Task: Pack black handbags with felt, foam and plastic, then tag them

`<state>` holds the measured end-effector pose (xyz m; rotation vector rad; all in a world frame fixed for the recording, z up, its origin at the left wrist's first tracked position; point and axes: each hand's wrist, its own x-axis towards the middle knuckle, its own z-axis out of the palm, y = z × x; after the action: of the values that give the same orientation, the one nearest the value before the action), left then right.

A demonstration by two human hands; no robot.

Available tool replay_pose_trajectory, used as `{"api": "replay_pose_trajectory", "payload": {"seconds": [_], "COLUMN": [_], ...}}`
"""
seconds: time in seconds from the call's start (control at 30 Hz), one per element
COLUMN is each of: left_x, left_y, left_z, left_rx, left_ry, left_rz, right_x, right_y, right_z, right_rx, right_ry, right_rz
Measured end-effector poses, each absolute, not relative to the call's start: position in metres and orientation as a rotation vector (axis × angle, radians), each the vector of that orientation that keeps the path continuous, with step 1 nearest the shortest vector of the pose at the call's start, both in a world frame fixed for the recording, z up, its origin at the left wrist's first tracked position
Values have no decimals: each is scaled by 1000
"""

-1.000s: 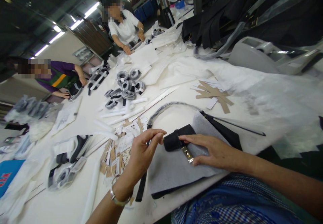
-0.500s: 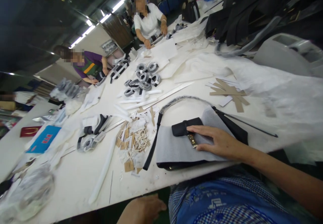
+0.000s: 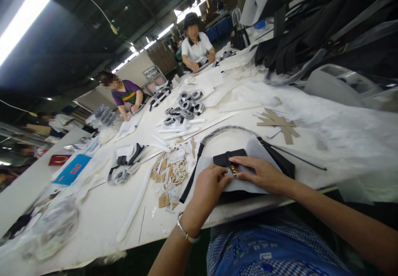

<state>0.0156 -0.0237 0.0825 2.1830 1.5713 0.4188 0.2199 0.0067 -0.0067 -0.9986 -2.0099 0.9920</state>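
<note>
A black handbag (image 3: 281,159) lies on the white table by its front edge, with pale wrapping sheet over its front. Its wrapped handle (image 3: 228,129) arches away from me. On the bag's face are a black flap (image 3: 221,158) and a gold clasp (image 3: 233,170). My left hand (image 3: 209,182) has come to the clasp from the left, fingers bent together at its edge. From the right, my right hand (image 3: 259,174) rests on the bag, index finger on the flap and thumb beside the clasp, fingers apart.
Paper tags with strings (image 3: 175,172) lie left of the bag, brown strips (image 3: 278,122) beyond it. Several wrapped coils (image 3: 186,106) sit mid-table. A grey tape dispenser (image 3: 338,85) stands at right. Two people work across the table.
My left hand has risen from below the table edge to the clasp. My right hand stays on the bag. The view has shifted, showing more of the ceiling.
</note>
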Motion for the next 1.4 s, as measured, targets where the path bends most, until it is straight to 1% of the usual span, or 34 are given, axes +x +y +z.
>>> {"api": "replay_pose_trajectory", "payload": {"seconds": [0.27,0.7,0.97,1.23,1.4], "left_x": [22,16,18,26,19], "left_y": [-19,-14,-14,-19,-18], "left_z": [79,68,60,64,72], "left_rx": [2039,1804,1822,1918,2106], "left_ry": [1648,1614,1607,1461,1403], "left_rz": [304,286,315,410,425], "right_x": [219,220,219,219,220], "right_y": [5,4,4,4,6], "right_z": [-10,-18,-22,-19,-18], "right_rx": [-979,-946,-912,-919,-902], "right_ry": [-1982,-1955,-1937,-1951,-1961], "right_rz": [961,950,952,981,1023]}}
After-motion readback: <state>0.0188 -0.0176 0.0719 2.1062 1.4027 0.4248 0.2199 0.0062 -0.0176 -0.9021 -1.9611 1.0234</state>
